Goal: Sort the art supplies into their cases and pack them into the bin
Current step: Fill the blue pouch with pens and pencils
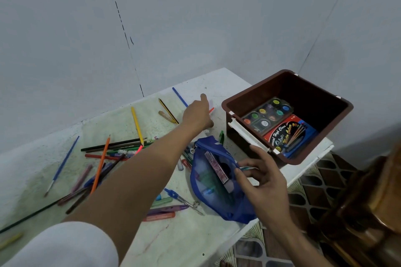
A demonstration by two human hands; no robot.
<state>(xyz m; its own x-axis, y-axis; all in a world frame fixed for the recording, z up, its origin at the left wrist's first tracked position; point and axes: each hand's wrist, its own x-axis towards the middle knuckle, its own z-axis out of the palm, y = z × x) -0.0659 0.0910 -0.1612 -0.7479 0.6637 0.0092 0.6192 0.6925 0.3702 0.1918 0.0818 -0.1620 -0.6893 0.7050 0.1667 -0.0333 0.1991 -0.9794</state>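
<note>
- My left hand [198, 115] is stretched out to the far side of the white table [195, 238], index finger straight over a red pen [211, 110] that peeks out beside it; whether I'm touching that pen I cannot tell, and the hand holds nothing I can see.
- My right hand [263, 178] is at the mouth of the blue mesh pencil pouch [213, 182], thumb and fingers pinching a thin teal pen [249, 168] at the opening.
- The pouch lies unzipped on the table near its right edge, with pens and a pinkish ruler-like strip showing through the mesh.
- The brown plastic bin [325, 102] sits at the table's right corner, just beyond the pouch.
- Inside it: a watercolor palette [268, 115] of round paint pans and a red and blue water colour box [288, 134], side by side.
- Loose on the table to the left: an orange pencil [101, 162], a yellow pencil [137, 124], a blue-handled paintbrush [63, 163], plus dark pencils and markers in a heap.
- A blue compass [182, 200] lies just in front of the pouch.
</note>
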